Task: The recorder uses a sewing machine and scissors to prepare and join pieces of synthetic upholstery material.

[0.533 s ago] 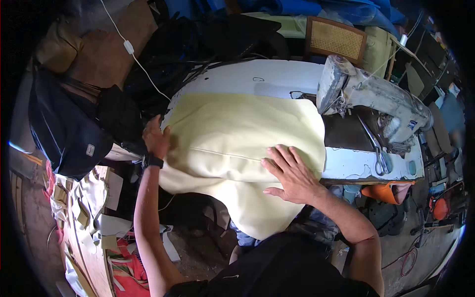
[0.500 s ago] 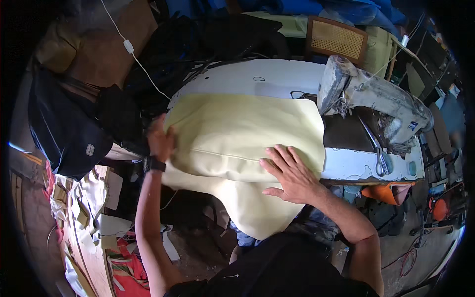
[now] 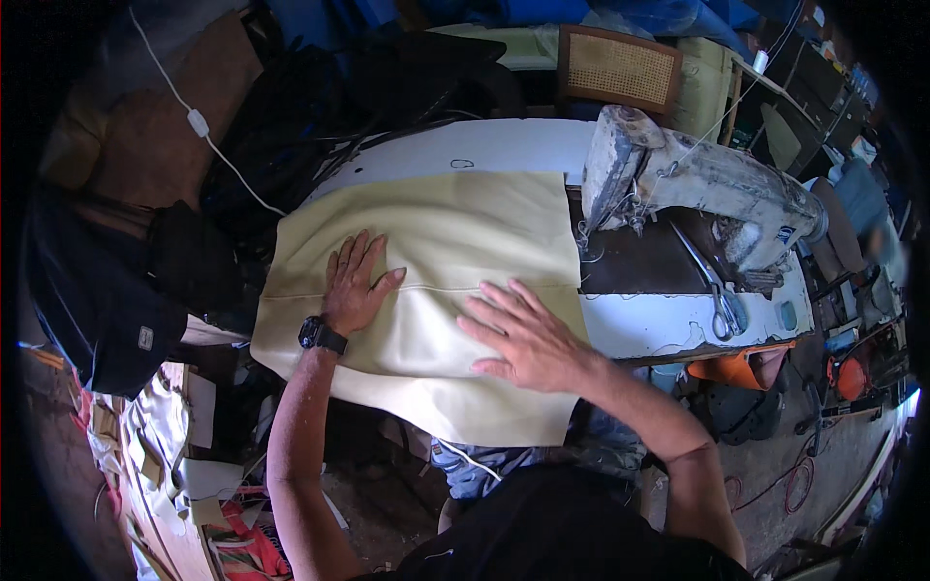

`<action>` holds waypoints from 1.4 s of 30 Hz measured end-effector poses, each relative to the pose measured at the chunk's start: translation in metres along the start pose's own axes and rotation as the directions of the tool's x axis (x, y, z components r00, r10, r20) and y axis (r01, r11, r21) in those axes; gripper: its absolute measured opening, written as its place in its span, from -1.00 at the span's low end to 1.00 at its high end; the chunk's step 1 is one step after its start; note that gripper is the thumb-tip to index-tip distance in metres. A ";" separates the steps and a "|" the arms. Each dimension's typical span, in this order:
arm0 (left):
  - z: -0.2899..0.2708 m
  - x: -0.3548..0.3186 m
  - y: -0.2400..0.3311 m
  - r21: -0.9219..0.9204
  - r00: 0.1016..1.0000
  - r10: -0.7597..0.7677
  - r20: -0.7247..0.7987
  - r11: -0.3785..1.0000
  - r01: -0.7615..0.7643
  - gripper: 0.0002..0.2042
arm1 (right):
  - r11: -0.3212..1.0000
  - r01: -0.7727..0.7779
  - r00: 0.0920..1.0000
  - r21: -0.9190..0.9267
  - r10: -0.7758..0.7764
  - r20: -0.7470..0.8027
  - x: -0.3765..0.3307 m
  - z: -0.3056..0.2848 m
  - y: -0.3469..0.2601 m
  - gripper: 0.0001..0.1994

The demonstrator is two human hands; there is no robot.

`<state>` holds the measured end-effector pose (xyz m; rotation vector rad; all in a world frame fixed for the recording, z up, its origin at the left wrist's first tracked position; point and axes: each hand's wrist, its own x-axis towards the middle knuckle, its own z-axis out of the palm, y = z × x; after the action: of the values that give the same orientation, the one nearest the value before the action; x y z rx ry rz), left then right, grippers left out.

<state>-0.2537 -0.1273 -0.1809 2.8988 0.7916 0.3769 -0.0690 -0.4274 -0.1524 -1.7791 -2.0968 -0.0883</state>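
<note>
A large pale yellow sheet of leather-like material [image 3: 436, 228] lies over the white sewing table and hangs off its near edge. A seam runs across its middle, and soft wrinkles rise below it. My left hand [image 3: 356, 286], with a dark watch on the wrist, rests on the sheet's left part, fingers stretched. On the right part my right hand [image 3: 518, 339] is spread with its palm down; its fingers are slightly blurred. Neither hand grips anything. To the right of the sheet stands a worn grey sewing machine [image 3: 717, 174], its needle area apart from the material.
Scissors [image 3: 722, 300] lie on the white table [image 3: 639, 324] right of the sheet. A black bag [image 3: 92, 281] hangs at the left, above a bench of fabric scraps [image 3: 160, 436]. A cane-panelled chair back [image 3: 620, 70] stands behind. A white cord [image 3: 237, 179] reaches the table's left edge.
The sheet has shifted left and lies flatter, its seam now showing across the width. My left hand has moved right from the sheet's edge onto its surface. My right hand has moved slightly left.
</note>
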 end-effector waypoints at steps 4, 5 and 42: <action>0.006 0.047 0.004 0.011 1.000 0.015 0.007 1.000 -0.015 -0.23 | 0.995 -0.087 0.993 0.057 0.091 -0.069 -0.036 -0.006 -0.014 -0.37; 0.007 0.058 0.004 0.023 1.000 0.013 0.009 1.000 -0.014 -0.23 | 0.994 -0.093 0.993 0.055 0.096 -0.071 -0.044 -0.010 -0.014 -0.37; 0.006 0.036 -0.016 0.080 0.993 -0.110 -0.048 0.990 0.114 -0.19 | 0.960 -0.264 0.943 0.097 0.278 -0.184 -0.086 -0.026 -0.028 -0.55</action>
<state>-0.2300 -0.0955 -0.1817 2.9130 0.9950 0.4056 -0.0788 -0.5208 -0.1515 -1.9133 -1.6827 -0.1069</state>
